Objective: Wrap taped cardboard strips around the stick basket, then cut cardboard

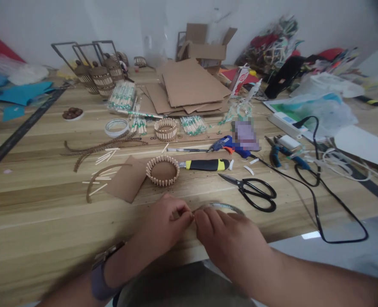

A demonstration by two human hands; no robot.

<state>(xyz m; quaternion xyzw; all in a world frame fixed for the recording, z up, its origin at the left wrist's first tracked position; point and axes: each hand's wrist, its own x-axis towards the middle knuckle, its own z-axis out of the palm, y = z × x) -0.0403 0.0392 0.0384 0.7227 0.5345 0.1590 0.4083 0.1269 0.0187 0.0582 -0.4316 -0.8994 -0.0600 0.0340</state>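
My left hand [168,219] and my right hand [229,238] meet near the table's front edge, thumbs and fingertips pinched together. Whatever lies between the fingertips is too small and covered to name. Behind my right knuckles shows the arc of a greyish round band [227,207], mostly hidden by the hand. Just beyond my left hand stands a ring of short wooden sticks [162,183] around a brown cardboard base. A yellow-and-black utility knife [206,165] lies to the right of that ring, its blade end close to it. Black-handled scissors [251,189] rest beyond my right hand.
A blue glue gun [229,145] trails a black cord [317,213] down the right side. Cardboard sheets [195,85] are stacked at the back. A second stick ring [165,129], a white tape roll [116,127] and bagged sticks [121,97] stand farther off.
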